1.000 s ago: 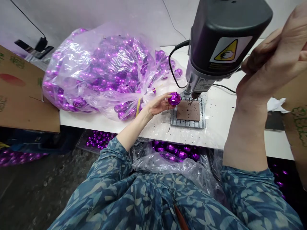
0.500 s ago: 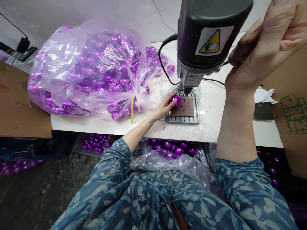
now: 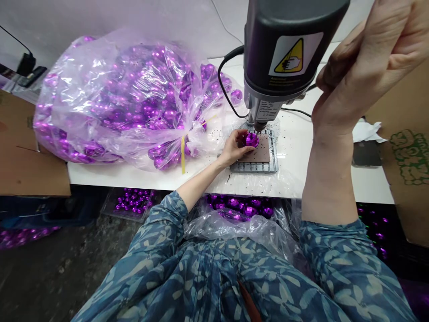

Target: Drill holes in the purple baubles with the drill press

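Ball (image 3: 252, 140): was over the board (image 3: 260, 155), just below the drill (image 3: 290, 53).
Left hand (image 3: 233, 149): its grip held the ball.
Right hand (image 3: 375, 67): was raised beside the drill; its grip I could not tell.

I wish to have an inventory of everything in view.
table: 1, white, centre
base: 1, grey, on table
board: 1, brown, on base
drill: 1, black-grey, above board
bauble: 1, purple, near drill
tied bag of baubles: 1, translucent, table's left
cardboard pieces: 2, brown, both sides
flat object: 1, black, table's right
crumpled paper: 1, white, table's right
lower baubles: many, purple, below table
sleeves: 2, patterned blue, bottom
left hand: 1, holding bauble
right hand: 1, upper right
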`<state>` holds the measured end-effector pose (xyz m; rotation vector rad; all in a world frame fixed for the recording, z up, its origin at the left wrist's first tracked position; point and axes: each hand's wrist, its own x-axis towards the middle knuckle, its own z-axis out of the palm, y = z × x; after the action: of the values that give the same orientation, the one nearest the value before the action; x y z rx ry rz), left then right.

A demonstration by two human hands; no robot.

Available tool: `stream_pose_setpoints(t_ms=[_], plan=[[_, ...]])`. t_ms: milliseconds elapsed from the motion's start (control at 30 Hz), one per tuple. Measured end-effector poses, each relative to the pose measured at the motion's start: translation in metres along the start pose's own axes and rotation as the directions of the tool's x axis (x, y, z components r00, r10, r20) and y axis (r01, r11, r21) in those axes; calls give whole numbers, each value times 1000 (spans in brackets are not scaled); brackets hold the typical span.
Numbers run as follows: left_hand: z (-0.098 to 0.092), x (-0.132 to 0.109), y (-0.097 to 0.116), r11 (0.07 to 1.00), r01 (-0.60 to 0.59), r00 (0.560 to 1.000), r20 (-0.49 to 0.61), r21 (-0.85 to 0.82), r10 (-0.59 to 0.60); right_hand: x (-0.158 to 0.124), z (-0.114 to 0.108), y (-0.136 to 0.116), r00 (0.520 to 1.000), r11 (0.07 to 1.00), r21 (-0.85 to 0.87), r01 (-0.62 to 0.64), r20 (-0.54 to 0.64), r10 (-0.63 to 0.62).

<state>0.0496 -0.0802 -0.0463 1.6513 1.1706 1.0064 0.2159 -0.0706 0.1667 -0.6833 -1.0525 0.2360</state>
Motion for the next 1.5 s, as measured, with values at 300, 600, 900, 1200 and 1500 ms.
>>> stream_pose_setpoints(t_ms=[300,600,900,1200,1500], plan=[[9,-8,-6,993,-80,992,88,-86,87,3,-2,5,999,997,-62,50,6,-50],[14,-12,-9,990,-119,988,91,-73,125,-6,0,4,998,998,2,63,-30,-63],[15,-11,-17,984,-147,984,89,-99,156,-33,-23,0,997,995,72,69,33,-72],[16,-8,-33,966,-243,962,109,-92,252,-50,-34,40,959,942,192,274,-129,-253],[16,-7,-29,972,-205,972,94,-117,216,-67,-55,91,913,900,171,402,-148,-380]])
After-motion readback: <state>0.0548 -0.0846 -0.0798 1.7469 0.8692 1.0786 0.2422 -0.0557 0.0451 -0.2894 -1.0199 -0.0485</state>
